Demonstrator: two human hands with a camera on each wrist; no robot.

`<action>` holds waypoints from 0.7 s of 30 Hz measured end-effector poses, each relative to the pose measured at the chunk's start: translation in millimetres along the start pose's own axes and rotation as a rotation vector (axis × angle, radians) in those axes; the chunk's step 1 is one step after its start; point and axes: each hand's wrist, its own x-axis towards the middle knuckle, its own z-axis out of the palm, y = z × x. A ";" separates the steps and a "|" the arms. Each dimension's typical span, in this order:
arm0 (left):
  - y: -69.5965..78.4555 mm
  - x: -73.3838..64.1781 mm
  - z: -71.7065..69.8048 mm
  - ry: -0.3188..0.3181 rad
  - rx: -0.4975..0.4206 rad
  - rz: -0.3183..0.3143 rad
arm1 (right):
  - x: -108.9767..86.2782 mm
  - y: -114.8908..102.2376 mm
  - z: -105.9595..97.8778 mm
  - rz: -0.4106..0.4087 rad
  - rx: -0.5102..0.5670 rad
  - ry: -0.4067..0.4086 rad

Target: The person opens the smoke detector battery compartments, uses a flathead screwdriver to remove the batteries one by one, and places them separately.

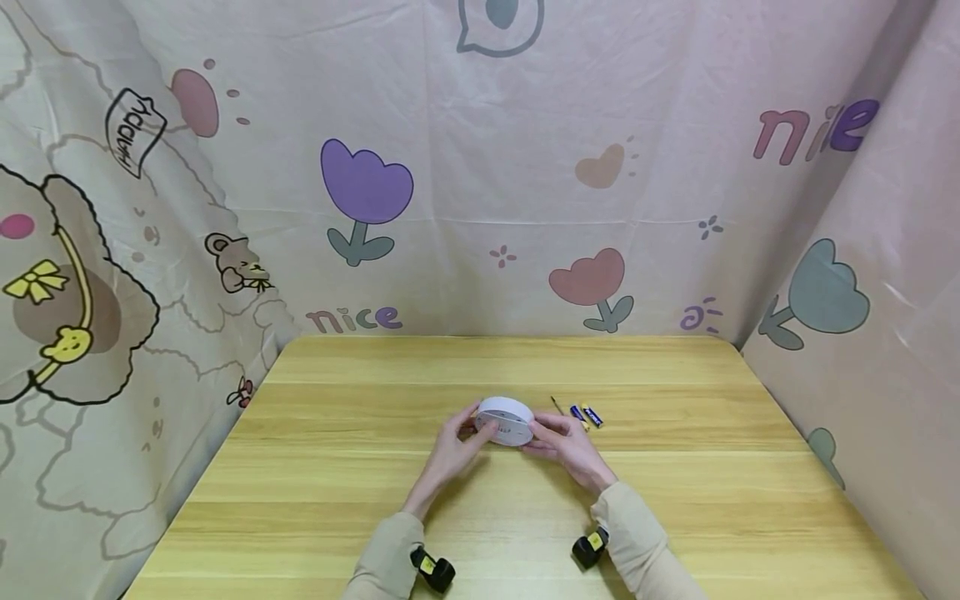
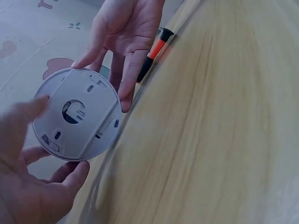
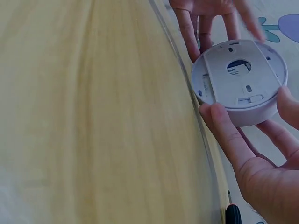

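Both hands hold a round white smoke alarm [image 1: 504, 422] above the middle of the table, its flat back turned toward me. That back has a mounting plate [image 2: 84, 135] with a round central hole and small slots. My left hand [image 1: 456, 443] supports the left rim with its fingers, while its thumb lies over the plate, blurred in the left wrist view. On the opposite side, my right hand [image 1: 567, 450] grips the rim between thumb and fingers, as the right wrist view shows. The alarm's front is hidden.
Just beyond the right hand lie two blue batteries [image 1: 592, 416] and a screwdriver with an orange and black handle [image 2: 158, 50]. The wood-grain table [image 1: 337, 467] meets a printed curtain [image 1: 465, 275] at the back and sides.
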 end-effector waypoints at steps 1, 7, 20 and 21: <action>0.7 0.3 0.2 0.008 -0.010 -0.015 | -0.2 0.1 -0.5 -0.004 -0.003 -0.002; 1.4 2.2 0.5 0.090 -0.037 -0.046 | -1.1 0.1 -2.1 0.012 0.010 0.005; -2.0 0.7 -7.5 -0.065 -0.099 -0.033 | -4.6 -1.4 -3.1 0.053 -0.056 0.051; -2.4 1.2 -8.1 -0.079 -0.106 -0.039 | -4.5 -1.3 -3.1 0.053 -0.067 0.056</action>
